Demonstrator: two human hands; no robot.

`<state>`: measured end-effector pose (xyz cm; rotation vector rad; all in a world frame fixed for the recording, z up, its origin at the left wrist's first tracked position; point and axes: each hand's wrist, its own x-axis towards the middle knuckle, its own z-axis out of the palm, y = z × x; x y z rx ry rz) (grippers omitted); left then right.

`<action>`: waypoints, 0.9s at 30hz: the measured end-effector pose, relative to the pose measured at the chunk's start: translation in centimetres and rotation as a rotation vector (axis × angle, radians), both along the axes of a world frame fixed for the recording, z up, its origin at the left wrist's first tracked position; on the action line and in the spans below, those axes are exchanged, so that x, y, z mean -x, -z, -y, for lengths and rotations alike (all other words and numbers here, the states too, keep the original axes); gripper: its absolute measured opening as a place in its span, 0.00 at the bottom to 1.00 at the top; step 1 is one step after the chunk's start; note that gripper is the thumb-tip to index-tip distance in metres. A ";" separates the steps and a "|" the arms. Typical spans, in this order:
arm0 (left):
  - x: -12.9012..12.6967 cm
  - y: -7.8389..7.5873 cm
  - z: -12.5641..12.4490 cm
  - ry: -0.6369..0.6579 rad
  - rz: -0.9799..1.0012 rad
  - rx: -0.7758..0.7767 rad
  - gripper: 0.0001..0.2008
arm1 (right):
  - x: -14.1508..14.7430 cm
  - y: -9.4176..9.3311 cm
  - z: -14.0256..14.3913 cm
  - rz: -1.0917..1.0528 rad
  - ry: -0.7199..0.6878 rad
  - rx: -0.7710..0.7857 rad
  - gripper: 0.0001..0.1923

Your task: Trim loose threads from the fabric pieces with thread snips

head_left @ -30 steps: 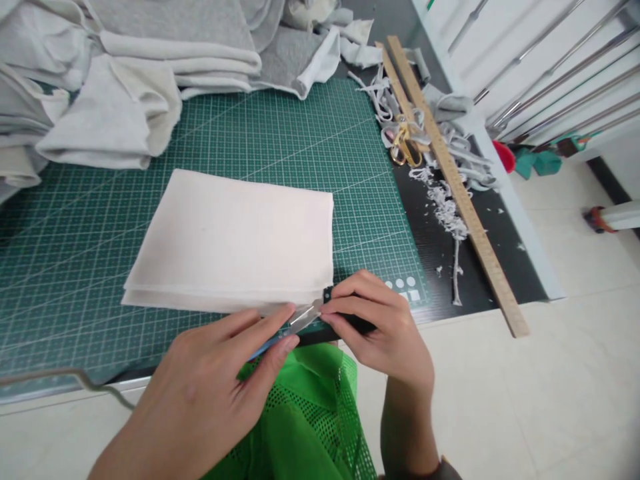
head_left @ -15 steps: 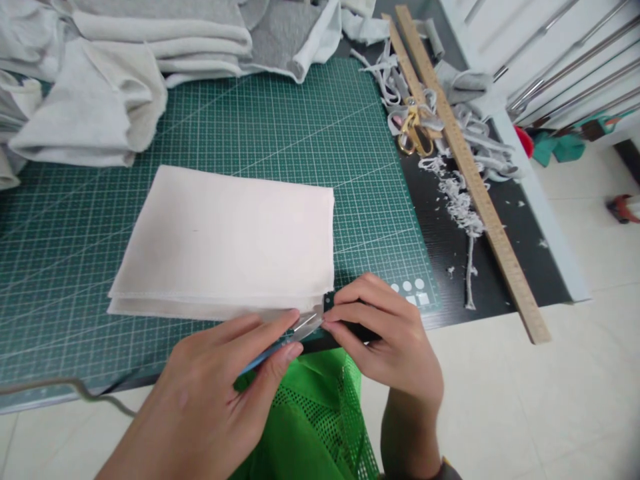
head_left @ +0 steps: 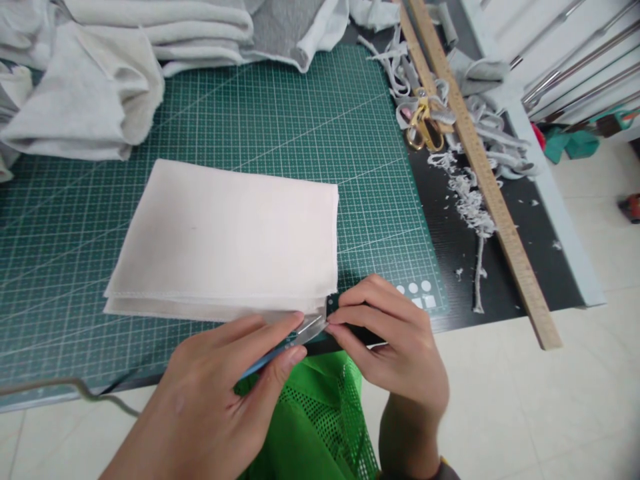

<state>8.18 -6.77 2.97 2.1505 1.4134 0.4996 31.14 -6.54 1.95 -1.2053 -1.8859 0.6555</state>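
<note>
A folded off-white cloth (head_left: pixel 225 233) with stitched edges lies on the green cutting mat (head_left: pixel 300 120). At its lower right corner, my left hand (head_left: pixel 225 373) is closed around blue-handled thread snips (head_left: pixel 311 327). Their metal blades point right, towards my other fingers. My right hand (head_left: pixel 387 333) is pinched at the blade tips, by the cloth's corner. Whatever lies between its fingertips is too small to make out.
Grey fabric pieces (head_left: pixel 165 27) are heaped at the back left. Along the right lie gold-handled scissors (head_left: pixel 424 127), a long wooden ruler (head_left: pixel 480 167) and thread scraps (head_left: pixel 470 203). A green mesh bag (head_left: pixel 315 413) hangs below the table's front edge.
The view has shifted slightly, so the table items sit a little differently in the picture. Both hands keep nearly the same pose at the cloth's corner.
</note>
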 end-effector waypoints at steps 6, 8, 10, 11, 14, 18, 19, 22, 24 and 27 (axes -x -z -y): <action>-0.6 -0.6 -0.6 0.044 0.062 0.049 0.12 | 0.0 0.0 0.0 0.003 -0.003 0.003 0.05; -0.6 -0.7 -0.7 0.029 0.057 0.062 0.12 | 0.0 0.0 0.0 0.004 -0.003 0.003 0.05; -0.6 -0.7 -0.7 0.022 0.052 0.072 0.12 | 0.0 0.0 0.0 0.003 0.000 0.000 0.06; -0.6 -0.6 -0.6 0.024 0.055 0.071 0.12 | 0.0 0.0 0.0 0.004 0.002 -0.002 0.06; -0.5 -0.7 -0.5 0.032 0.068 0.059 0.11 | 0.1 0.0 0.0 0.005 0.008 -0.004 0.05; -0.5 -0.8 -0.5 0.028 0.068 0.056 0.11 | 0.2 -0.1 0.0 0.009 0.023 -0.003 0.05; -0.5 -0.8 -0.6 0.032 0.069 0.055 0.11 | 0.2 -0.1 0.0 0.010 0.025 -0.003 0.05; -0.5 -0.8 -0.8 0.048 0.077 0.052 0.11 | 0.1 -0.1 0.0 0.008 0.021 0.000 0.05; -0.5 -0.9 -0.9 0.057 0.083 0.049 0.11 | 0.1 -0.1 0.0 0.007 0.016 0.003 0.05; -0.4 -1.0 -1.1 0.077 0.099 0.052 0.11 | 0.1 -0.1 0.0 0.003 0.014 0.001 0.05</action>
